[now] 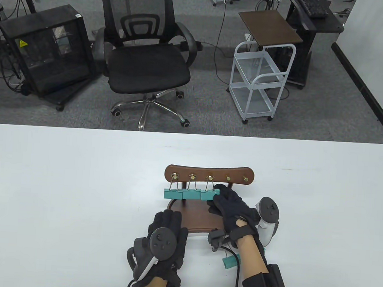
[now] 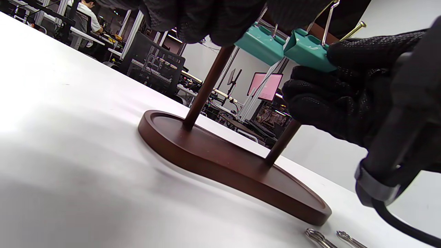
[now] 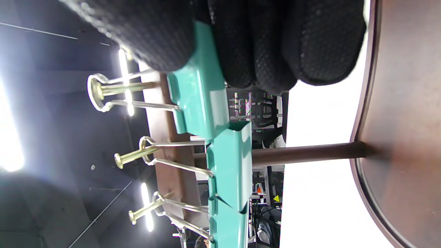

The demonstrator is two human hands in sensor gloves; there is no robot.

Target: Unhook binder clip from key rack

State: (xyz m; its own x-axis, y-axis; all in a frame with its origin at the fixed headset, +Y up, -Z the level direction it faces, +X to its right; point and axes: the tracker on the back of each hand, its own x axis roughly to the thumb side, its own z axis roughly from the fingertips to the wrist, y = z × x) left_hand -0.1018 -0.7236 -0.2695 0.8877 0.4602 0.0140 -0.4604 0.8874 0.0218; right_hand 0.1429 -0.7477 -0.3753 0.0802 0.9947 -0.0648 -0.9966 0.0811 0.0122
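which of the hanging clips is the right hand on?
The rightmost hanging binder clip, on the third peg from the left: the right hand grips its teal body. The other two clips hang untouched.

The rack [image 1: 209,174] stands on the table [image 1: 61,180]; three clips [image 1: 190,194] hang from its left hooks, a fourth clip [image 1: 230,262] lies before the rack.

Lighting: bright, even overhead illumination; exposure varies by view.

Table view is sharp, with soft shadows under the key rack [image 1: 207,197] and straight edges bowed near the frame borders. Left wrist view: the white surface [image 2: 69,144] glares and blurs nearby. Right wrist view: ceiling tubes flare; gloved fingers [image 3: 262,41] lie out of focus.
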